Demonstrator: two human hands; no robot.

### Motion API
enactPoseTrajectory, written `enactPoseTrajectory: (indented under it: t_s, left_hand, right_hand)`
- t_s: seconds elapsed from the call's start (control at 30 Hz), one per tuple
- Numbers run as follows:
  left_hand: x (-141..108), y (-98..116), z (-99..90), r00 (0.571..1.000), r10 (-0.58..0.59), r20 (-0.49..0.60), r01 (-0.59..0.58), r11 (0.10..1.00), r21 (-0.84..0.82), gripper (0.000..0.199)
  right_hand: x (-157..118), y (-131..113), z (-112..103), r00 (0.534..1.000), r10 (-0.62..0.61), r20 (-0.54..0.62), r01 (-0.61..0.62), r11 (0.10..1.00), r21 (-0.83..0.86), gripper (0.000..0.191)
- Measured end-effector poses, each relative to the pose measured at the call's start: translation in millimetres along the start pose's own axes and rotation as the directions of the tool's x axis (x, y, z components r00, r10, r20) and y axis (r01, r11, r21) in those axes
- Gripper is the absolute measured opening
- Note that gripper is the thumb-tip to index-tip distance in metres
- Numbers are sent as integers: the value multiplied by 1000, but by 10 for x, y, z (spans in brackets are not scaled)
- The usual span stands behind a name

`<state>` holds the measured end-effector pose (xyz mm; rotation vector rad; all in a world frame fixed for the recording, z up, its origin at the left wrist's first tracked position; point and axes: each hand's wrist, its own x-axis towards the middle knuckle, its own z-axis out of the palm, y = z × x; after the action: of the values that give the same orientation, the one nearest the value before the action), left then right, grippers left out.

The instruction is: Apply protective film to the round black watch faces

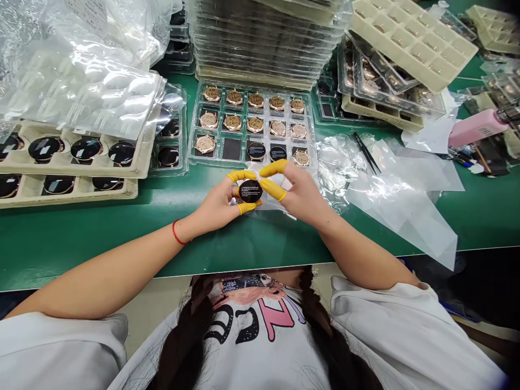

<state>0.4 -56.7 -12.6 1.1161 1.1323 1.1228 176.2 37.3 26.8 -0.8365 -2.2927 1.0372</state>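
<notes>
1. As the left hand (215, 200) pinches a round black watch (249, 190) between yellow finger cots (244, 176), the right hand (303, 192) spreads its fingers, one touching the watch's right edge.
2. That watch is held above the middle of the green worktop (252, 238), just before a clear tray (252, 124) of rose-gold watch cases (233, 97).
3. Black tweezers (366, 153) lie on crumpled plastic film (390, 184), right of the hands.

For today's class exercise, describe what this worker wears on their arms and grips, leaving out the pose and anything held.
The left grip and right grip wear yellow finger cots on the fingertips. A red string bracelet circles the left wrist. Loose white sleeves end above the bare forearms.
</notes>
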Motion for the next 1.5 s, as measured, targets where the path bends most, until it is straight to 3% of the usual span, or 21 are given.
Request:
enactPoseTrajectory:
  t_s: [0.1, 0.2, 0.3, 0.37, 0.53, 0.63, 0.73, 0.83, 0.93, 1.0, 1.1, 1.2, 1.33, 1.5]
  left_hand:
    - [30, 1, -53, 999, -4, 39, 3, 1000, 24, 51]
    - [52, -3, -89, 996, -14, 87, 14, 1000, 3, 50]
    - [59, -15, -95, 994, -27, 103, 28, 999, -15, 51]
    - [57, -25, -92, 995, -28, 96, 29, 1000, -10, 52]
    - [45, -37, -93, 995, -20, 101, 19, 1000, 12, 55]
    - [39, -21, -84, 996, -24, 92, 22, 1000, 23, 53]
    - [34, 5, -61, 995, -32, 91, 31, 999, 12, 54]
    - [34, 13, -50, 996, -22, 91, 20, 1000, 19, 55]
    - [36, -13, -66, 994, 19, 109, -23, 999, 31, 55]
    - [36, -40, -81, 993, 43, 112, -51, 997, 65, 54]
    - [36, -74, -85, 995, 64, 82, -72, 993, 89, 53]
    - [40, -83, -68, 997, 47, 68, -49, 998, 37, 54]
    - [51, -64, -48, 993, -3, 114, 7, 999, -38, 58]
    - [68, -19, -60, 991, -37, 127, 42, 998, -39, 58]
  right_hand:
    - [-84, 171, -260, 998, 56, -31, -64, 935, -348, 24]
    - [-230, 387, -412, 970, 235, -65, -225, 761, -608, 33]
    - [-349, 512, -389, 934, 349, -80, -326, 737, -592, 27]
    - [-374, 529, -339, 927, 370, -65, -345, 769, -538, 21]
    - [-296, 495, -305, 919, 393, -23, -349, 785, -513, 30]
    - [-265, 447, -290, 903, 426, -50, -394, 778, -490, 19]
    - [-295, 317, -196, 939, 317, -135, -344, 879, -329, 8]
    - [-344, 121, 4, 977, 34, -213, -76, 978, -196, 9]
    - [-345, -9, 253, 962, -222, -161, 171, 945, -279, 12]
    - [-309, -16, 389, 945, -312, -94, 254, 886, -387, 14]
    - [-230, 47, 482, 938, -340, -68, 262, 825, -501, 16]
    - [-160, 122, 459, 928, -346, -138, 219, 808, -547, 21]
    - [-111, 211, 391, 928, -311, -206, 161, 832, -531, 19]
    - [-85, 251, 284, 961, -195, -197, 100, 906, -411, 14]
